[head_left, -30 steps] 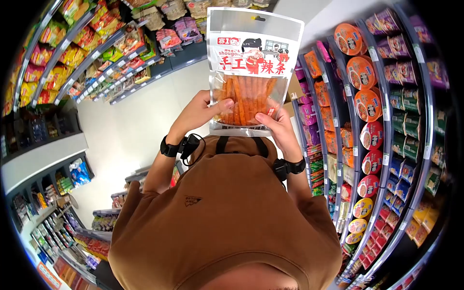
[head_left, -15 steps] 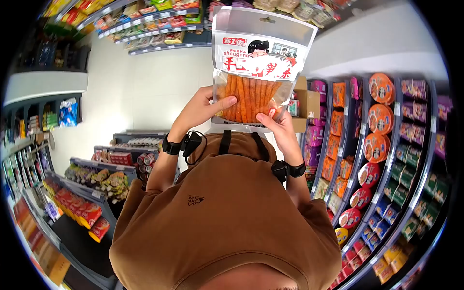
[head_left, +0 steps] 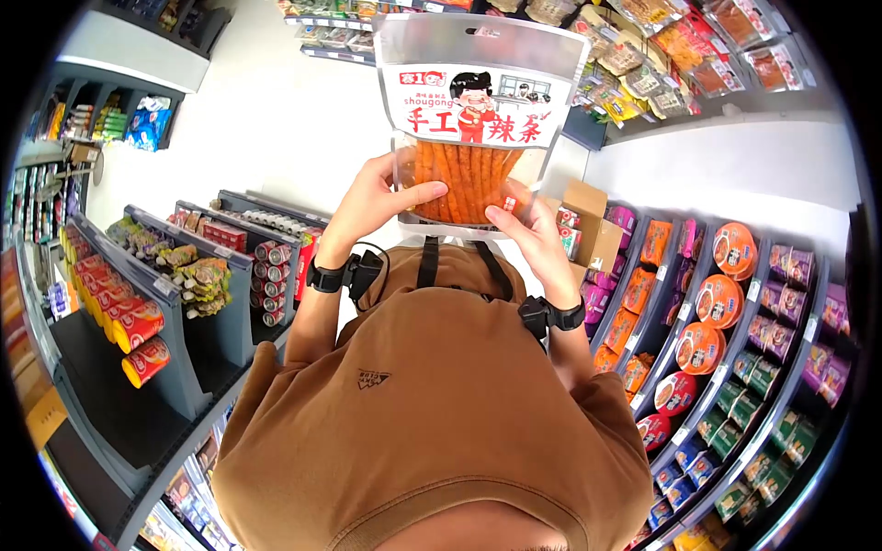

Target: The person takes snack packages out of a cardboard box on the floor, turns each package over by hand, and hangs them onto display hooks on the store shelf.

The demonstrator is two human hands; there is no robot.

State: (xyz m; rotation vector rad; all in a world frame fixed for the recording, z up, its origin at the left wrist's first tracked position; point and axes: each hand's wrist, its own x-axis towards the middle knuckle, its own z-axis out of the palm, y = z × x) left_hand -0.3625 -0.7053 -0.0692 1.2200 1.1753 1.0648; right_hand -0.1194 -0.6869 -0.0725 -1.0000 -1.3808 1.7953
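Fingers [head_left: 430, 193] of the left hand [head_left: 367, 207] and right hand [head_left: 542, 241] grasp the snack bag [head_left: 473, 106] near its lower corners; we judge this keeps the label flat and readable. We find it held ahead of the brown shirt [head_left: 450, 386].

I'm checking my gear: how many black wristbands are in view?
2: one wristband on the wrist of the left hand, another wristband on the wrist of the right hand. Both show clearly.
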